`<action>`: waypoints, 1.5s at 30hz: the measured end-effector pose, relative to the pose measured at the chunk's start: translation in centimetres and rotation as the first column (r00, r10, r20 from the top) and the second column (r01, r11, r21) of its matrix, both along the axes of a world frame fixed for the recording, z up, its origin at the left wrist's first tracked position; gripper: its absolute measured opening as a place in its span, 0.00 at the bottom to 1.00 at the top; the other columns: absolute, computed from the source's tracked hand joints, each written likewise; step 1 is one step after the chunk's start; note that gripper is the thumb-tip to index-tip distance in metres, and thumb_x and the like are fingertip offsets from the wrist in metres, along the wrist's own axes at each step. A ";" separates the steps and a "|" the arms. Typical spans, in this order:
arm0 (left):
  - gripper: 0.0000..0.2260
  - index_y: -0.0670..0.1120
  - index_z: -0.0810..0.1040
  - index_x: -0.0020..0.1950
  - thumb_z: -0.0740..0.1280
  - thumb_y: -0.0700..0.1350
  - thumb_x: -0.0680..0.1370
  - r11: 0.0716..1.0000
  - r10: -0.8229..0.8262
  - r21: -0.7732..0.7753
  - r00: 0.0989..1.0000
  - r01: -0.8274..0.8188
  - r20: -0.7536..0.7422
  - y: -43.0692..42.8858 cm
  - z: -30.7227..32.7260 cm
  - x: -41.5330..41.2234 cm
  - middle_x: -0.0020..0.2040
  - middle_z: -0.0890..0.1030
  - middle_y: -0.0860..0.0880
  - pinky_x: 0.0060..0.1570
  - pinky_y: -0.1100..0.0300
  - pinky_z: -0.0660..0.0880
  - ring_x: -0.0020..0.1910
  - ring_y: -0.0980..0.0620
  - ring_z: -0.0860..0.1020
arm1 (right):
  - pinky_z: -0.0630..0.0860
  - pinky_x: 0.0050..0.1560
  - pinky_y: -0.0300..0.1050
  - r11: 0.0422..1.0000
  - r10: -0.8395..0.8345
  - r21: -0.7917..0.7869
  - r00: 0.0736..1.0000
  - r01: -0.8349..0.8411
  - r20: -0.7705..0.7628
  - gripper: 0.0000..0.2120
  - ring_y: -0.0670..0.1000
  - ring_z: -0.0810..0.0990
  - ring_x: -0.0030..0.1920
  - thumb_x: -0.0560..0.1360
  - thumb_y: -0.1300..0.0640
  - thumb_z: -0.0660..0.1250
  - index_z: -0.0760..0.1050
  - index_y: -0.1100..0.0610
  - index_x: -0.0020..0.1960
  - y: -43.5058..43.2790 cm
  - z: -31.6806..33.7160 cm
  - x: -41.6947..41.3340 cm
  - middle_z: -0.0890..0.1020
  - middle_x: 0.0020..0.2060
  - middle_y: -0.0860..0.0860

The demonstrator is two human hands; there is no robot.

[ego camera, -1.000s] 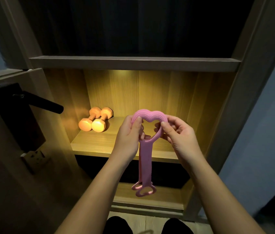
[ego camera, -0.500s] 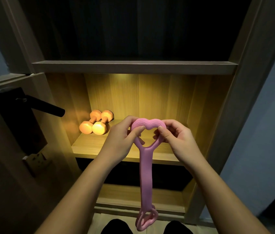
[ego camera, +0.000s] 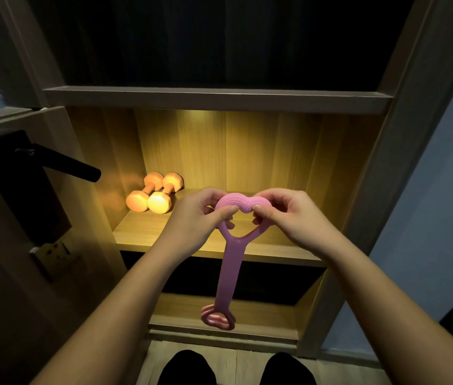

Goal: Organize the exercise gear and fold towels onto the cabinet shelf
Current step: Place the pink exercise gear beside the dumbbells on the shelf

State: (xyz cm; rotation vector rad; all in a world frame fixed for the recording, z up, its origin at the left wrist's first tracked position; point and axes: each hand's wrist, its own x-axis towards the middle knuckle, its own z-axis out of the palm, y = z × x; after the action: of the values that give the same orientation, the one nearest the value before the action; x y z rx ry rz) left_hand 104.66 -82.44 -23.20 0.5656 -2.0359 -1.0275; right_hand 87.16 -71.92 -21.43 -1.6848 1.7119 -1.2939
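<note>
Grip first: left hand (ego camera: 194,218) and right hand (ego camera: 294,218) each pinch one lobe of the heart handle (ego camera: 243,204) on the pink pull band (ego camera: 230,270). Thumbs are on the ribbed front face close to the notch and the other fingers curl behind. Both grips are closed on the handle and hold nothing else. Change over the last second: the left hand was wrapped round the handle's side with its thumb up top. Now both thumbs sit symmetric on the front, so we've re-gripped to a two-hand pinch. The handle is held in the air in front of the lit shelf (ego camera: 147,232), not resting on it. The strap hangs straight down from it and touches nothing. The lower loops (ego camera: 218,319) dangle in front of the lower shelf (ego camera: 261,309). They hung further down in view half a second ago, so we read the tail as swinging, not settled. The dumbbells (ego camera: 153,195) sit side by side at the lit shelf's back left, well apart from the band and unmoved. A door lever (ego camera: 61,162) sticks out on the left. Our read: dumbbells are done and the band is next, not yet on the shelf. We see no towels in view. Set-down likely needs the tail gathered or folded first, else it drapes over the shelf edge.
</note>
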 end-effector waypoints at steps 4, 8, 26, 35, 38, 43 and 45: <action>0.05 0.61 0.79 0.48 0.71 0.51 0.76 1.000 0.011 -0.014 0.999 -0.010 0.047 -0.4 0.1 0.2 0.44 0.81 0.62 0.39 0.68 0.78 0.39 0.59 0.83 | 0.82 0.48 0.42 0.976 0.098 0.201 0.992 -0.080 -0.079 0.09 0.49 0.84 0.45 0.78 0.55 0.67 0.79 0.57 0.56 -0.6 1.9 -0.6 0.84 0.44 0.52; 0.04 0.57 0.81 0.43 0.75 0.51 0.72 0.997 0.083 -0.003 0.996 -0.083 0.035 -1.0 0.2 0.2 0.40 0.82 0.57 0.37 0.68 0.77 0.39 0.57 0.80 | 0.79 0.50 0.48 0.917 0.240 0.385 0.915 -0.104 -0.323 0.12 0.54 0.82 0.48 0.78 0.52 0.67 0.80 0.58 0.56 -1.9 4.2 -0.5 0.84 0.46 0.54; 0.11 0.47 0.83 0.45 0.62 0.46 0.82 0.944 0.015 0.329 0.995 0.017 -0.095 0.5 -2.9 -0.5 0.42 0.86 0.51 0.36 0.70 0.76 0.41 0.58 0.83 | 0.79 0.38 0.34 0.888 0.225 0.455 0.923 -0.063 -0.311 0.06 0.45 0.83 0.36 0.77 0.55 0.69 0.79 0.57 0.49 -4.7 6.8 0.3 0.84 0.37 0.48; 0.11 0.42 0.82 0.47 0.62 0.44 0.82 0.947 -0.066 0.315 0.998 0.068 -0.016 0.6 -2.2 -1.0 0.40 0.86 0.50 0.36 0.69 0.76 0.39 0.58 0.83 | 0.81 0.47 0.42 0.784 0.258 0.603 0.961 -0.149 -0.098 0.12 0.50 0.83 0.42 0.78 0.56 0.67 0.78 0.64 0.56 -4.4 7.3 -1.1 0.84 0.42 0.52; 0.11 0.42 0.82 0.48 0.62 0.45 0.82 0.929 -0.103 0.357 0.995 0.101 -0.013 0.5 -2.4 -1.2 0.42 0.86 0.50 0.38 0.68 0.77 0.41 0.58 0.83 | 0.81 0.43 0.41 0.790 0.245 0.596 0.965 -0.143 -0.093 0.08 0.48 0.83 0.39 0.78 0.57 0.67 0.79 0.62 0.53 -4.2 7.0 -1.3 0.84 0.40 0.51; 0.12 0.42 0.79 0.57 0.65 0.49 0.81 0.852 -0.329 0.462 0.938 0.245 0.108 0.2 -3.6 -1.5 0.48 0.86 0.49 0.44 0.67 0.78 0.48 0.53 0.84 | 0.78 0.37 0.37 0.846 0.173 0.530 0.968 -0.052 -0.180 0.07 0.46 0.82 0.35 0.78 0.57 0.67 0.80 0.61 0.52 -4.6 7.0 -1.4 0.83 0.38 0.50; 0.11 0.40 0.78 0.57 0.65 0.45 0.81 0.820 -0.349 0.508 0.934 0.263 0.081 0.2 -5.3 -1.7 0.46 0.86 0.45 0.44 0.65 0.78 0.47 0.49 0.84 | 0.78 0.35 0.36 0.887 0.111 0.460 0.955 0.029 -0.275 0.07 0.46 0.82 0.34 0.78 0.57 0.68 0.80 0.60 0.50 -4.9 7.1 -1.9 0.83 0.37 0.50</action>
State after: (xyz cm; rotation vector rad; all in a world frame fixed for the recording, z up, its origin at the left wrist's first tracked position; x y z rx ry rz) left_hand 102.96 -82.21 -28.50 0.6070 -2.0550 -1.7797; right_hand 85.26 -76.83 -14.33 -1.6637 1.9433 -0.5589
